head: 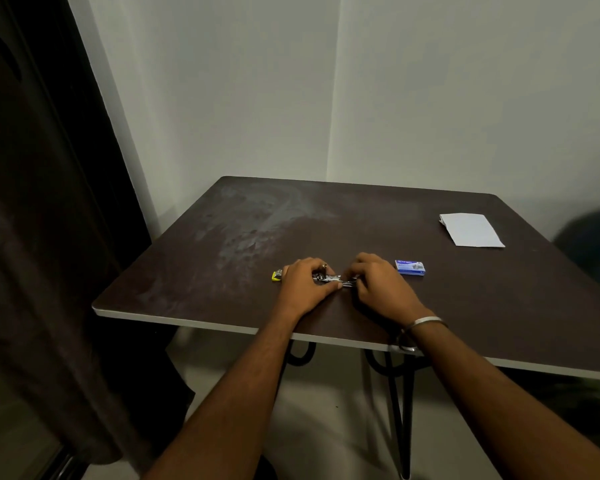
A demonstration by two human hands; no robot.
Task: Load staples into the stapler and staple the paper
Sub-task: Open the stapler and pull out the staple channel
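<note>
Table edge [194, 322]: nearest; pale rim, dark dusty top; both forearms cross it
Right hand [383, 284]: bracelet at the wrist; fingers curled small and tight at the stapler's right end; what they pinch cannot be told
Left hand [303, 280]: laid over the stapler's left half, thumb along the near side; closed on it, pinning it down
Stapler [333, 279]: flat on the table between the hands; a metal strip shows in the gap, a yellow end pokes out left; likely opened for loading
Handling: judged small, rigid, light; metal looks slick; spring parts may snap back; best held by the body, fingers off the channel
Staple box [410, 267]: blue, just right of the right hand; closed or open, unclear
Paper [471, 230]: white, folded, far right, well apart; untouched
</note>
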